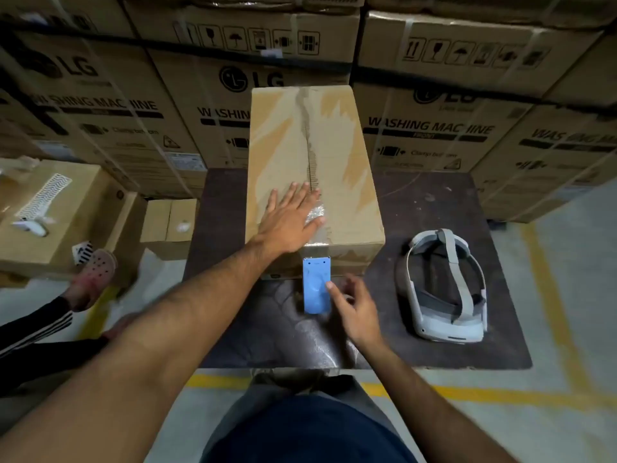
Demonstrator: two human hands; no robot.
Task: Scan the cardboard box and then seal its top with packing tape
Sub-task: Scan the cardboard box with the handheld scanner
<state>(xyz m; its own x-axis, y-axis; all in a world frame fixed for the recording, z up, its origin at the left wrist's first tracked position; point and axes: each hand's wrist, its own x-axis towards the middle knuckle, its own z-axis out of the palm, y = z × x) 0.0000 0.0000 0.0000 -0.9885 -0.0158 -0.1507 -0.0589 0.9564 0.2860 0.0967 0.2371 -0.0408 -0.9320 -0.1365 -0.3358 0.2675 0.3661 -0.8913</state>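
A tall brown cardboard box [337, 155] lies lengthwise on a dark table [434, 202], its top flaps meeting in a torn middle seam. My left hand [293, 218] rests flat on the near end of the top, fingers spread, beside a strip of clear tape [316, 213] that runs over the front edge. Below that edge, against the box's front face, is a blue handheld device [316, 289]. My right hand [357, 305] is just right of it, fingers apart, one fingertip touching its side without gripping.
A grey headset [444, 289] lies on the table's right part. Large washing machine cartons [430, 128] are stacked behind. At left stand a big carton [66, 208], a small box [170, 225] and another person's sandalled foot [93, 279]. Yellow floor lines [467, 394] run in front.
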